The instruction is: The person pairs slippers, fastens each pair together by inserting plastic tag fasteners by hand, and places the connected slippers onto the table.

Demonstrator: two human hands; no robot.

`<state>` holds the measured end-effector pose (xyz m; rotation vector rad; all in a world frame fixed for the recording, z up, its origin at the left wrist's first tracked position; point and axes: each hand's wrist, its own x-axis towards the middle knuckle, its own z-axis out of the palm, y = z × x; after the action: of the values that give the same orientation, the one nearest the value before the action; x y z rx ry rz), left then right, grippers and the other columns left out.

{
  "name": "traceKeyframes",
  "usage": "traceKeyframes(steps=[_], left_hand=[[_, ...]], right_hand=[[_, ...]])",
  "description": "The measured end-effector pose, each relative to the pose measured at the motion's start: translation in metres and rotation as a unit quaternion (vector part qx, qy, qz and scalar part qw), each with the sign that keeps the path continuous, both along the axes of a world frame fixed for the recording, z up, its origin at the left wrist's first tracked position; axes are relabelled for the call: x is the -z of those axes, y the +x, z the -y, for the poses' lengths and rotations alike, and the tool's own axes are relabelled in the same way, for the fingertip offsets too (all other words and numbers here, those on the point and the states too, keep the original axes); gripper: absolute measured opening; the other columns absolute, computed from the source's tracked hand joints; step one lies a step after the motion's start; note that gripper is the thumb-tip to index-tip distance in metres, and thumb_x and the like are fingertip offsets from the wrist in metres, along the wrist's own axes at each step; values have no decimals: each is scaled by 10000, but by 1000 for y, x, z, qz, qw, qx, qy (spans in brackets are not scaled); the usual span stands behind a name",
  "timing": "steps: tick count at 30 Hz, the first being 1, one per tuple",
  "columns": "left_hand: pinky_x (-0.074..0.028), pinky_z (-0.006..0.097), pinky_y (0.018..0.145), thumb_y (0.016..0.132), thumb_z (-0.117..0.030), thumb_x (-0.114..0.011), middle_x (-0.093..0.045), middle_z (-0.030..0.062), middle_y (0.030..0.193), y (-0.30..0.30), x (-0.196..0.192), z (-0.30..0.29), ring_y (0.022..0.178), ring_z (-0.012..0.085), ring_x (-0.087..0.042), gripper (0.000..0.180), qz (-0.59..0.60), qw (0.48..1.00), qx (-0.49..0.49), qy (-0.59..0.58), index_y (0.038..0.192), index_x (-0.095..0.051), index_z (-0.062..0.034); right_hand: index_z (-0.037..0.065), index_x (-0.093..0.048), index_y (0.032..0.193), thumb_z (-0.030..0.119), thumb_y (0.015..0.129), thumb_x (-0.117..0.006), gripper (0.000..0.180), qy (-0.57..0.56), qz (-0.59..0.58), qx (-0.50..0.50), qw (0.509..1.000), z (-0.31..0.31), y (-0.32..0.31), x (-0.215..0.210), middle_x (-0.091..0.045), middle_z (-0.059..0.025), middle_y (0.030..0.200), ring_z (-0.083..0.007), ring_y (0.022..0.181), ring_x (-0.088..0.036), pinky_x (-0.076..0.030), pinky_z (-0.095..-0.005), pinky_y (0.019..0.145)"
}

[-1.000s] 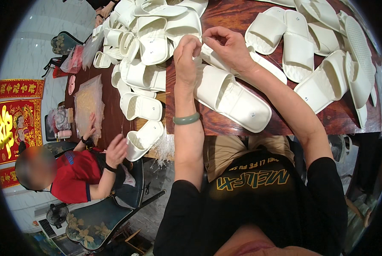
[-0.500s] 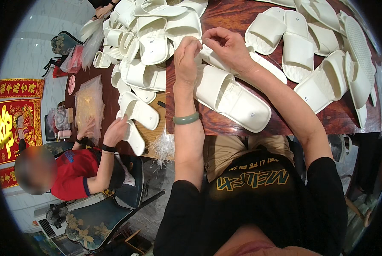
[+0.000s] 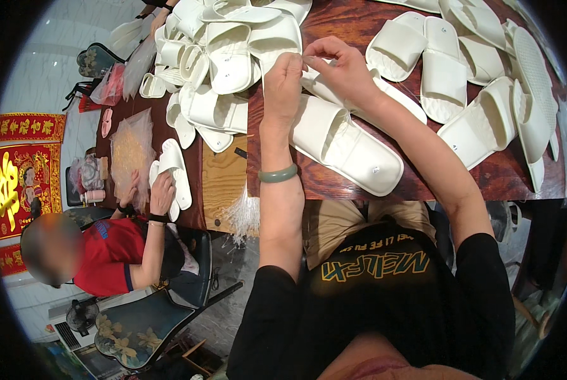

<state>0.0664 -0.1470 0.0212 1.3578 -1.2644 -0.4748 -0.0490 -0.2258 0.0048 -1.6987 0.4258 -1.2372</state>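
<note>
My left hand [image 3: 285, 85], with a green bangle [image 3: 278, 174] on its wrist, has its fingers pinched together above the near part of the table. Close beside it, my right hand [image 3: 344, 71] is also pinched, its thumb and forefinger almost meeting the left fingertips. Whatever they hold is too thin or small to make out. Just below my hands lies a white slipper [image 3: 363, 166], its toe toward the table's front edge. Another white slipper [image 3: 394, 98] lies partly under my right hand and forearm.
White slippers [image 3: 229, 60] are heaped at the left, and more slippers [image 3: 444, 79] lie at the right. A bundle of thin clear strands [image 3: 242, 215] hangs off the table edge. At left, a co-worker in red [image 3: 109, 250] handles a pair of slippers [image 3: 174, 171] near clear plastic bags [image 3: 131, 149].
My fingertips have come slightly closer together, and both hands stay almost in place. The co-worker has drawn a pair of slippers leftward, away from the heap.
</note>
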Motion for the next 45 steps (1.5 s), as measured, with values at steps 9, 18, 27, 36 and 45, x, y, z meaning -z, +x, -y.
traceKeyframes(steps=[9, 18, 27, 36, 45], left_hand=[[-281, 188, 561, 936, -250, -478, -434, -51, 691, 2, 2, -1, 628, 40, -342, 270, -29, 999, 18, 3, 783, -528, -34], [-269, 188, 556, 931, -263, -485, -407, -57, 675, 2, -1, -2, 625, 40, -329, 276, -42, 999, 11, -6, 782, -532, -35], [-270, 194, 560, 932, -265, -479, -408, -51, 673, 1, -1, -2, 624, 47, -333, 291, -23, 1000, 8, -19, 772, -536, -29], [-293, 203, 534, 933, -247, -483, -394, -40, 627, 8, -2, 2, 584, 54, -344, 272, -10, 999, -38, -34, 787, -540, -24], [-263, 196, 413, 913, -181, -519, -327, -51, 597, -4, -93, -63, 488, 48, -298, 94, -298, 940, -76, -147, 903, -535, -89]], right_hand=[[18, -649, 874, 148, 789, -646, 156, -1, -5, 19, 1000, 2, 0, -2, -610, -68, 871, -168, 844, -570, -435, -281, 759], [22, -650, 880, 138, 796, -642, 144, 14, -27, -5, 1000, 5, -3, -5, -597, -60, 869, -159, 842, -563, -434, -284, 756], [15, -622, 927, 93, 831, -606, 125, 77, -20, -74, 994, 1, -3, -6, -585, -30, 902, -108, 858, -544, -420, -245, 788], [6, -638, 974, 187, 850, -587, 225, 37, 30, 5, 999, 15, 4, -8, -602, -115, 932, -194, 868, -591, -449, -288, 774], [-3, -633, 970, 299, 875, -535, 332, 112, -140, 55, 982, 62, -30, 2, -620, -97, 735, -173, 695, -595, -458, -292, 664]])
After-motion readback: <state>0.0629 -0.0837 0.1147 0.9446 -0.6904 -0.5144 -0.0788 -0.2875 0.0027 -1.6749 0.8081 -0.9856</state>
